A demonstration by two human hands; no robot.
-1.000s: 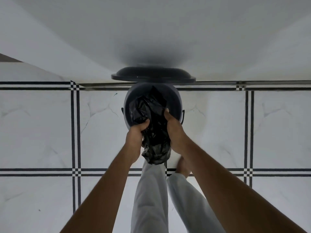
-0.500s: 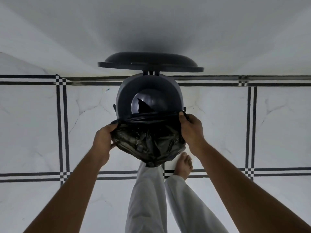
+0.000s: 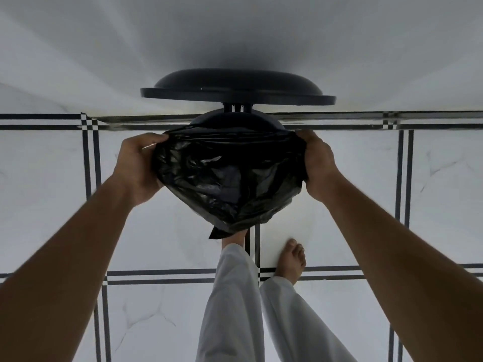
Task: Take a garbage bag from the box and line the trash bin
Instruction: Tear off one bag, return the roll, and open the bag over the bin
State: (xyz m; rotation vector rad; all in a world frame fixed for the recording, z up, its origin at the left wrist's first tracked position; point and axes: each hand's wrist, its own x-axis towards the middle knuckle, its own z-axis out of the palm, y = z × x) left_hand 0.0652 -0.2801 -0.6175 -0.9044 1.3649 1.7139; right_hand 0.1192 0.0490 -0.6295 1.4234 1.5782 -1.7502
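Floor: white tiled floor [image 3: 52,192] with dark lines, below my hands.
Left hand [image 3: 136,165]: my fingers grip the garbage bag [image 3: 227,178] at its left edge.
Right hand [image 3: 320,163]: my fingers grip its right edge.
Bag: stretched between both hands, covering the trash bin [image 3: 235,121].
Lid [image 3: 237,90]: raised, beyond my fingers.

Garbage bag [image 3: 230,176] over trash bin [image 3: 235,122], left hand [image 3: 138,165] at bag's left edge, right hand [image 3: 317,163] at right; raised lid [image 3: 237,91] behind bin; 2 feet nearer than bag.
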